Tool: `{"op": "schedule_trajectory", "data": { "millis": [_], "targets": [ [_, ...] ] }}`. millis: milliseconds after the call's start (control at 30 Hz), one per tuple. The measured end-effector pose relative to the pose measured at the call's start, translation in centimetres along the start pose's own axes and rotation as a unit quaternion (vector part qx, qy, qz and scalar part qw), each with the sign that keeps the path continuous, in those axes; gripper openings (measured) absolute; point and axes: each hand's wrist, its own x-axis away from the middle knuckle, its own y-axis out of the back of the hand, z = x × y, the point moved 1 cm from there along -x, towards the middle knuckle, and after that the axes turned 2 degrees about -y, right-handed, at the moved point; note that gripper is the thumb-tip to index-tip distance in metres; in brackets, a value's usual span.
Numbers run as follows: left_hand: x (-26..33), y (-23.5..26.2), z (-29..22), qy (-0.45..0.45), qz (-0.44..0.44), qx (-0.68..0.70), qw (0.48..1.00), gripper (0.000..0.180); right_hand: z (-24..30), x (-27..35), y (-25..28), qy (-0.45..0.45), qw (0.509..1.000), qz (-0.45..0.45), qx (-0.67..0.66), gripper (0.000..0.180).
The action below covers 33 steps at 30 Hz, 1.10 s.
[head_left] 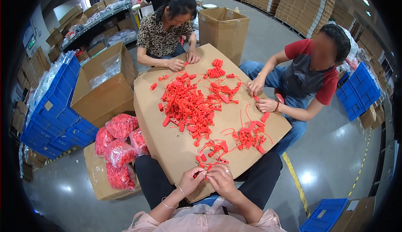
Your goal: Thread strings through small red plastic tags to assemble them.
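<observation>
At the near edge of a cardboard-topped table (155, 127), my left hand (191, 181) and my right hand (222, 181) meet with their fingers pinched together. Between the fingertips is a bit of a small red corded piece (196, 174), mostly hidden by the fingers. Just beyond my hands lies a loose cluster of red pieces with cords (212, 151). A large tangled heap of the same red corded pieces (186, 104) covers the table's middle. Another small pile (248, 137) sits to the right of it.
Across the table one person (167, 31) handles red pieces; another person (305, 68) does so at the right. Bags of red pieces (120, 153) rest on a carton at the left. Blue crates (58, 117) and open cartons (104, 94) stand behind them. A tall carton (224, 31) stands beyond the table.
</observation>
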Motion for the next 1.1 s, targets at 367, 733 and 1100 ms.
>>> {"op": "schedule_trajectory", "data": {
  "millis": [367,733,1100],
  "targets": [
    [0.3,-0.1,0.0,-0.132,-0.04,-0.116,0.984,0.009,-0.5,0.7,-0.2,-0.089,0.99,0.013,-0.107,0.008],
    [0.9,0.0,-0.2,-0.079,0.04,-0.073,0.993,0.009,-1.5,2.6,-1.4,-0.365,0.809,0.024,-0.46,0.006],
    [0.6,-0.1,0.2,0.002,0.053,0.062,0.997,0.007,-1.6,2.2,-1.1,-0.202,0.946,0.062,-0.246,0.013]
  ]
}}
